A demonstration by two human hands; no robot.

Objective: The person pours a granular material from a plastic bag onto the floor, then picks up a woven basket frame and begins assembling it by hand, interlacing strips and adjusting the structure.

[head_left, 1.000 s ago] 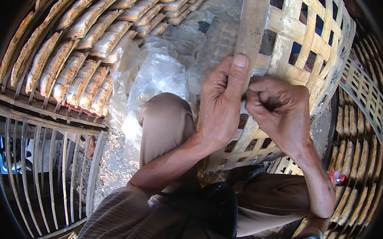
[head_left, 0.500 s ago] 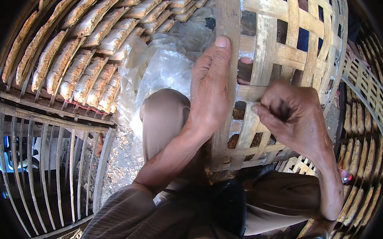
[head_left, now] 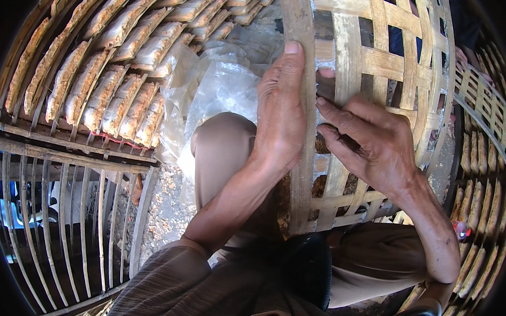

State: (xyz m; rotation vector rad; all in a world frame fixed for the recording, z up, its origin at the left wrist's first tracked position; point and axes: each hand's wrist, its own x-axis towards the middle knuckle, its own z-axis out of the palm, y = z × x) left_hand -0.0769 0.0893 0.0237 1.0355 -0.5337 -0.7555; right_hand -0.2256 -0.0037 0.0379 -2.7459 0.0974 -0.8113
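A woven bamboo tray (head_left: 345, 65) with a flat rim strip stands tilted in front of me, its open lattice facing right. My left hand (head_left: 281, 113) grips the rim, thumb lying along the strip and its other fingers behind; one fingertip shows through a gap. My right hand (head_left: 368, 138) is at the lattice, close to the rim. Its index finger and thumb reach left and stand apart, while the other fingers curl. I see nothing between them.
Racks of flat, orange-edged slabs (head_left: 104, 96) fill the upper left. Clear plastic sheeting (head_left: 220, 76) lies beside my bent knee (head_left: 222, 148). An open slatted frame (head_left: 69, 223) is at lower left. More filled racks (head_left: 485, 210) and another woven tray (head_left: 485, 101) line the right.
My right hand has moved left toward the rim and slightly up, its index finger straightening from a curl. My left hand keeps its hold; the view has shifted slightly.
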